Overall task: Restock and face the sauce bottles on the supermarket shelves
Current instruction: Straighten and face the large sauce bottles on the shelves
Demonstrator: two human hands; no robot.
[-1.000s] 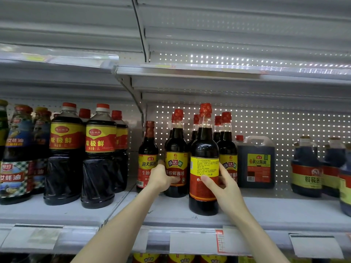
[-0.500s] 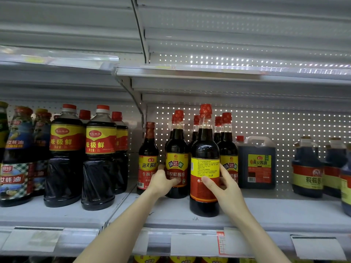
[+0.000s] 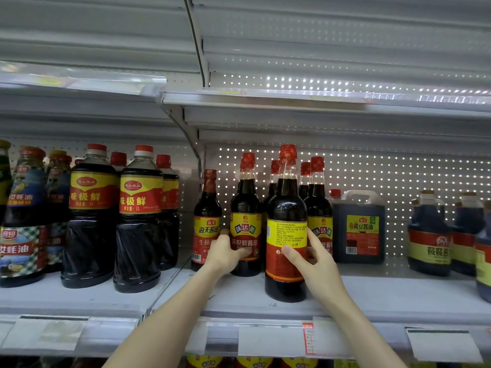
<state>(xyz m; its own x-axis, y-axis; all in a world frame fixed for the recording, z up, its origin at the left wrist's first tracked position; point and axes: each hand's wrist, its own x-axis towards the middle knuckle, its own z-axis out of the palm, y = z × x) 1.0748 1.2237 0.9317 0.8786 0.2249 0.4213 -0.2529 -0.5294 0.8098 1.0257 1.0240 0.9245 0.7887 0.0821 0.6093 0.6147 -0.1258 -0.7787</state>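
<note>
Two dark soy sauce bottles with red caps stand upright at the front of the grey shelf (image 3: 372, 296). My right hand (image 3: 310, 257) grips the front bottle (image 3: 286, 208) at its lower label; its yellow-and-red back label with small print faces me. My left hand (image 3: 225, 252) grips the bottle behind and to the left (image 3: 245, 205), whose front label faces out. Several more bottles of the same kind stand behind them.
A slimmer soy bottle (image 3: 208, 208) stands just left of my left hand. Large red-and-yellow labelled bottles (image 3: 139, 208) fill the left bay. A square jug (image 3: 358, 227) and blue jugs (image 3: 427, 235) stand to the right. Price tags hang along the shelf edge.
The front bottle has turned a little in my right hand, bringing more of its small-print label round. My left hand has stayed on the bottle behind.
</note>
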